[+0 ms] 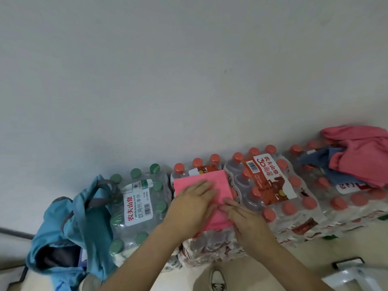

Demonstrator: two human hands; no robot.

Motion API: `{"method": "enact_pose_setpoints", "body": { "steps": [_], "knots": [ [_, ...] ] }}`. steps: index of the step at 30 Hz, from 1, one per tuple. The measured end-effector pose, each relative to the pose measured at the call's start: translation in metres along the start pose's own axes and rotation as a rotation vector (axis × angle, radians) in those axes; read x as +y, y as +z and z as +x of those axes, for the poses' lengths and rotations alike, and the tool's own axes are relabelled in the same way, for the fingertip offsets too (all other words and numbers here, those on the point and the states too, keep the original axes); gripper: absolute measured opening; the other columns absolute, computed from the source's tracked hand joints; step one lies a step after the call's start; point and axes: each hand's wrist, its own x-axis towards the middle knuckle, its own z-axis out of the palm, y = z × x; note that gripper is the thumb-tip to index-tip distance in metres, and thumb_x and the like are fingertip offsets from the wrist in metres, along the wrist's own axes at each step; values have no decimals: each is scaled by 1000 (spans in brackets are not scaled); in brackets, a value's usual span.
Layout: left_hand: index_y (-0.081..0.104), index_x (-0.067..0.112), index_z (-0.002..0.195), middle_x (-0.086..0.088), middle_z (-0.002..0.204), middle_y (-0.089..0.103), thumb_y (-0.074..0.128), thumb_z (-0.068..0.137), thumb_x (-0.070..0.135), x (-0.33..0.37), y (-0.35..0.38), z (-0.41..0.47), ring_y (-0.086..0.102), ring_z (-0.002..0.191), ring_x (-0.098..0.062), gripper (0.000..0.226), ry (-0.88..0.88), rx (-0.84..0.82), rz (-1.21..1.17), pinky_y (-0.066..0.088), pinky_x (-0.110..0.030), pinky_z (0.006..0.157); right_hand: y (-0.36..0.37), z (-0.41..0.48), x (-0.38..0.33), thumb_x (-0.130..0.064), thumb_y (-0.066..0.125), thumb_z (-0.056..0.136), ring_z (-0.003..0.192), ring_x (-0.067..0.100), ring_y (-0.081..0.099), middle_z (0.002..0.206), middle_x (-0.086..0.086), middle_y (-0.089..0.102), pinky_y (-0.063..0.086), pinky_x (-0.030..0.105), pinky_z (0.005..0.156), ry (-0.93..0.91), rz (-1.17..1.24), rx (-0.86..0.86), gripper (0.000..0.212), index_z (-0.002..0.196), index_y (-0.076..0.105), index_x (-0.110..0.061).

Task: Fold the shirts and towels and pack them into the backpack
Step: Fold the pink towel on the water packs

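Note:
A folded pink towel (218, 181) lies flat on a shrink-wrapped pack of red-capped water bottles (212, 244). My left hand (192, 203) presses flat on the towel's left half with straight fingers. Fingers extended, my right hand (243, 219) rests on the towel's lower right edge. At the lower left a blue backpack (71, 229) stands on the floor, its mouth open and dark inside. At the far right, a heap of unfolded pink cloth (361, 156) and blue cloth (323, 166) lies on another bottle pack.
Water packs line the white wall: a green-capped one (138, 206) beside the backpack, and red-capped ones (270, 185) to the right. A shoe (218, 280) shows on the beige floor below. A white metal frame (354, 271) is at the lower right.

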Motion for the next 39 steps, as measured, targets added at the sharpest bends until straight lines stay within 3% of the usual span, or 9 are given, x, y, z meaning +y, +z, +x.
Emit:
{"method": "enact_pose_setpoints", "body": {
  "steps": [3, 7, 9, 16, 21, 27, 32, 35, 39],
  "knots": [
    [6, 34, 151, 4, 159, -5, 22, 92, 65, -6, 27, 4, -9, 146, -18, 68, 21, -91, 151, -4, -46, 118, -5, -3, 0, -12, 60, 73, 109, 12, 62, 115, -1, 69, 57, 38, 82, -13, -54, -11, 38, 110, 67, -18],
    [23, 24, 150, -8, 155, 27, 22, 84, 80, -11, 42, -1, 22, 142, -28, 86, 74, -73, 279, 13, -50, 108, -22, 11, -13, -18, 50, 78, 87, -1, 61, 100, -13, 69, 53, 27, 83, 174, 170, 59, 31, 104, 66, -25],
    [22, 20, 149, -10, 153, 30, 21, 84, 80, -10, 44, 0, 25, 141, -29, 89, 84, -50, 282, 15, -50, 107, -24, 27, -19, -21, 49, 87, 106, -7, 55, 120, -17, 61, 43, 15, 94, 252, 360, 61, 36, 122, 60, -26],
    [13, 25, 150, 2, 158, 12, 26, 94, 64, -7, 34, -16, 3, 147, -13, 69, 77, 4, 72, 3, -40, 117, 8, 51, -7, -67, 6, 87, 137, -12, -13, 152, -24, -7, -2, 26, 118, 126, 15, -322, 74, 151, 9, -31],
    [61, 27, 125, 14, 136, 53, 47, 95, 40, -23, 41, -55, 37, 133, 0, 36, -13, 254, -293, 30, -23, 112, 12, 46, -4, -60, -13, 86, 140, -1, -24, 153, -18, -22, -19, 32, 111, 75, -172, -370, 68, 149, -5, -37],
    [63, 30, 120, 17, 122, 62, 52, 82, 56, -18, 37, -77, 55, 114, -4, 48, -28, 186, -89, 51, -21, 88, 19, 46, -10, -43, 19, 101, 134, 16, 42, 144, -2, 47, 17, 48, 106, 34, -346, -126, 47, 130, 55, -32],
    [70, 28, 110, 15, 110, 69, 56, 78, 51, -12, 35, -72, 63, 103, -8, 42, -45, 204, -68, 54, -21, 82, 30, 38, -11, -15, 85, 61, 109, 19, 64, 117, 1, 68, 54, 35, 89, -211, -228, -91, 45, 104, 73, -19],
    [72, 29, 105, 17, 106, 70, 54, 79, 52, -11, 32, -71, 65, 98, -7, 40, -69, 218, -70, 53, -19, 79, 24, 34, -9, -33, 61, 89, 114, 20, 62, 120, 4, 67, 53, 38, 92, -272, -177, -108, 29, 108, 72, -14],
    [72, 28, 95, 16, 94, 71, 54, 83, 41, -11, 28, -63, 65, 85, -6, 26, -76, 266, -102, 54, -22, 72, 9, 28, -7, -63, 27, 92, 128, 18, 50, 136, 2, 56, 39, 35, 102, -301, -302, -260, 67, 125, 62, -16]
  ]
}}
